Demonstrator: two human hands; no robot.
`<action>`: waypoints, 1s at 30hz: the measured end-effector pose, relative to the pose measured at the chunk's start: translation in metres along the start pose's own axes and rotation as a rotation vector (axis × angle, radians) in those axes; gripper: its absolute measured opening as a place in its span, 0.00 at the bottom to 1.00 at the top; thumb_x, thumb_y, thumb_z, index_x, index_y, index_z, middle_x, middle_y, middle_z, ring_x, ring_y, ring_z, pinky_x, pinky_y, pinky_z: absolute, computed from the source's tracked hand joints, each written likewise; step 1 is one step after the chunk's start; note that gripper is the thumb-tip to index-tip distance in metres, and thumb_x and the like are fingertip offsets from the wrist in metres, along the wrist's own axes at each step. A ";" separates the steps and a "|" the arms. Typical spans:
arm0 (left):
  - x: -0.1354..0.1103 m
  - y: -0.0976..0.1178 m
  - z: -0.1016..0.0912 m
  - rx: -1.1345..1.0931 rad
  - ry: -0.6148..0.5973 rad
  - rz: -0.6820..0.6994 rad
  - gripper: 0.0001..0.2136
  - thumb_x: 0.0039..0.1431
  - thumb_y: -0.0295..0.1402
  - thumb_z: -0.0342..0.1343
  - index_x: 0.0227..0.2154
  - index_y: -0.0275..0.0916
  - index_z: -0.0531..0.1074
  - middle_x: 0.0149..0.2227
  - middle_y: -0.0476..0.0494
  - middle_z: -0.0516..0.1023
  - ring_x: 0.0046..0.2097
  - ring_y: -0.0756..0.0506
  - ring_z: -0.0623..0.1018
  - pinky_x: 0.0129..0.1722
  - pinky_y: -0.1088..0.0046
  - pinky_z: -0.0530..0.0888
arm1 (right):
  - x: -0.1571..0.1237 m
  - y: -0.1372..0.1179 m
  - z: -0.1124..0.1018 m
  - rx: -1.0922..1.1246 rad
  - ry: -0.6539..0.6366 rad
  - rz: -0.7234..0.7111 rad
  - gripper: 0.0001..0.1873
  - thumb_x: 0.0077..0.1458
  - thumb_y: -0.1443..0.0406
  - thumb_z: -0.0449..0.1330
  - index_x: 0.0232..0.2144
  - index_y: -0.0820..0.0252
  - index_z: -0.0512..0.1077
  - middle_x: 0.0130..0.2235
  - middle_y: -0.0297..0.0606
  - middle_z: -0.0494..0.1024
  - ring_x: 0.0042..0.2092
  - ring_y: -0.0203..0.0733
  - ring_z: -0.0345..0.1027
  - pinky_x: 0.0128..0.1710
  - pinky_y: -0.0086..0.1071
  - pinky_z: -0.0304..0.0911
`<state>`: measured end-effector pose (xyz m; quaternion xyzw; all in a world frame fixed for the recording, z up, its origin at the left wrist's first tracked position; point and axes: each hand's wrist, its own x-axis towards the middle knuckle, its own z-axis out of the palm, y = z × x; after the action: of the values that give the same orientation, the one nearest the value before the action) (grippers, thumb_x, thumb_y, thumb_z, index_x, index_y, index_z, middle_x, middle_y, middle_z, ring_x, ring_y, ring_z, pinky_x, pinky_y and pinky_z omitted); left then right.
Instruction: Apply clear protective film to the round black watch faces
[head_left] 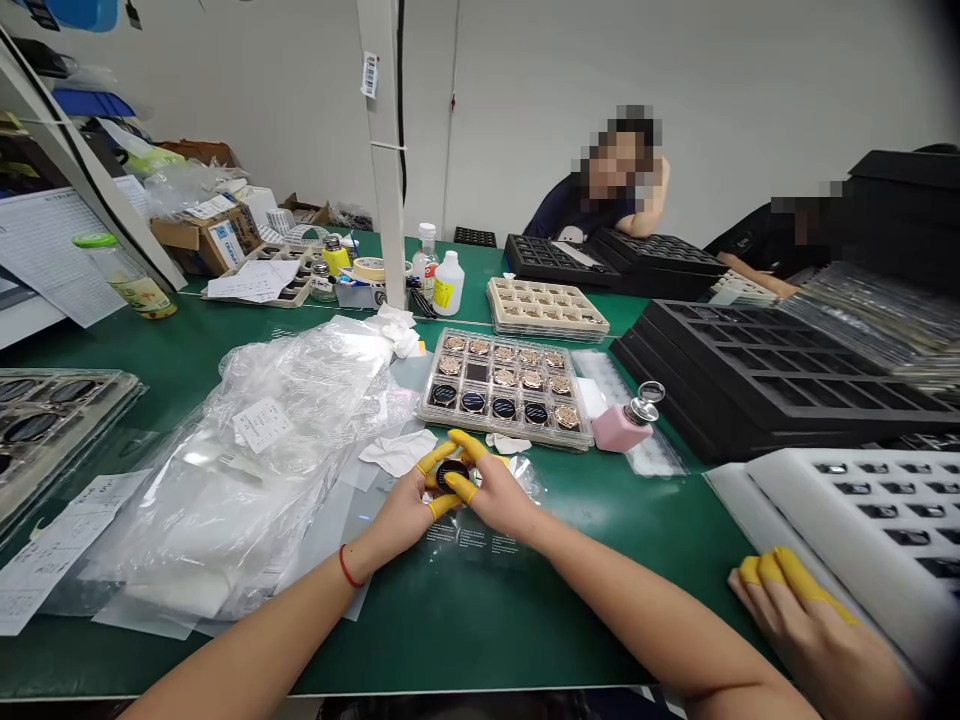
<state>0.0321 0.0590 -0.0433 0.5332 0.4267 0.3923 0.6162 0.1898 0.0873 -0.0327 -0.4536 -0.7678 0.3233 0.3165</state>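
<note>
Both my hands meet over the green table, fingertips in yellow finger cots. My left hand (pixel 405 512), with a red band at the wrist, and my right hand (pixel 491 492) pinch a small round black disc (pixel 450 473) between them. Just beyond them lies a clear tray (pixel 501 430) of round parts, some copper-coloured and some dark. A small clear bag (pixel 480 535) lies under my hands. White wipes (pixel 397 452) sit to the left of the disc.
Crumpled plastic bags (pixel 285 430) cover the table's left. A pink pump bottle (pixel 626 422) stands right of the tray. Black compartment trays (pixel 765 375) and a white foam tray (pixel 862 515) fill the right. Another person's hand (pixel 810 625) with yellow cots rests at lower right. Two people sit behind.
</note>
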 end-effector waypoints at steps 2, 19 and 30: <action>0.002 -0.002 -0.002 -0.031 0.024 -0.016 0.36 0.50 0.35 0.60 0.60 0.40 0.49 0.34 0.45 0.78 0.36 0.46 0.77 0.42 0.64 0.72 | 0.029 0.001 -0.009 -0.020 0.051 0.042 0.22 0.53 0.64 0.54 0.51 0.59 0.61 0.36 0.38 0.73 0.36 0.39 0.66 0.37 0.33 0.64; 0.015 0.003 0.002 0.125 0.040 -0.210 0.41 0.35 0.49 0.65 0.53 0.36 0.60 0.35 0.40 0.81 0.38 0.40 0.80 0.44 0.61 0.76 | 0.151 0.065 -0.070 -0.950 0.100 -0.117 0.11 0.59 0.68 0.47 0.41 0.65 0.67 0.52 0.47 0.65 0.55 0.49 0.55 0.53 0.47 0.51; 0.017 -0.007 -0.002 0.116 0.016 -0.295 0.36 0.33 0.50 0.66 0.48 0.41 0.65 0.37 0.42 0.81 0.40 0.38 0.80 0.44 0.65 0.77 | 0.149 0.045 -0.043 -1.777 -0.001 -1.432 0.14 0.49 0.78 0.39 0.14 0.67 0.49 0.31 0.26 0.68 0.45 0.36 0.67 0.39 0.40 0.65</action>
<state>0.0357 0.0750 -0.0523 0.4963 0.5271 0.2765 0.6321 0.1874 0.2482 -0.0141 0.0253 -0.8075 -0.5892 -0.0052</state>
